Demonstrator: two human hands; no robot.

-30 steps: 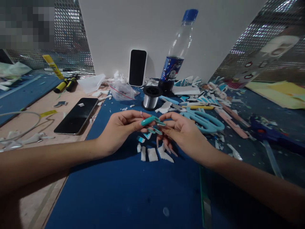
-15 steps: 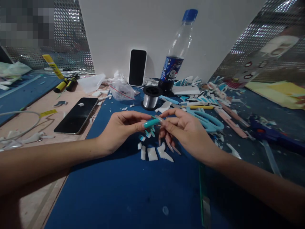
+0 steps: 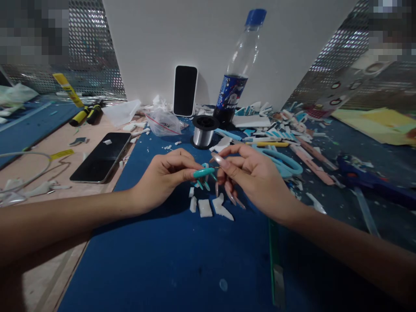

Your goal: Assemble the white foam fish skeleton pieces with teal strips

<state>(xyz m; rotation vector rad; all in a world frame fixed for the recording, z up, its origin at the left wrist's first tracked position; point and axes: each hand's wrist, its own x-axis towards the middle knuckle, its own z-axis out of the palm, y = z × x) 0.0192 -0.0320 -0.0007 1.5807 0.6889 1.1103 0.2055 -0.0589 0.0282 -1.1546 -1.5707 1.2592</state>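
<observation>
At the centre of the frame, the left hand and the right hand are brought close together above the blue bench, probably so that fine work can be shared between the fingertips. The left thumb is pressed near its fingers and the right fingers are narrowly curled; a small pale-blue and white bit is seen between them, but whether it is gripped, and by which hand, cannot be told.

Just below, near the centre of the frame, a flat white piece is laid between a narrow white piece and a forked white piece, apparently set out singly so that each can be picked without searching. The scraps are heaped at the upper right, seemingly to leave working room.

The spool is stood on end beyond the hands, perhaps against rolling. Behind it, a white-edged phone is propped upright against the white panel; blue-handled scissors are left beside the right hand, presumably for easy reach.
</observation>
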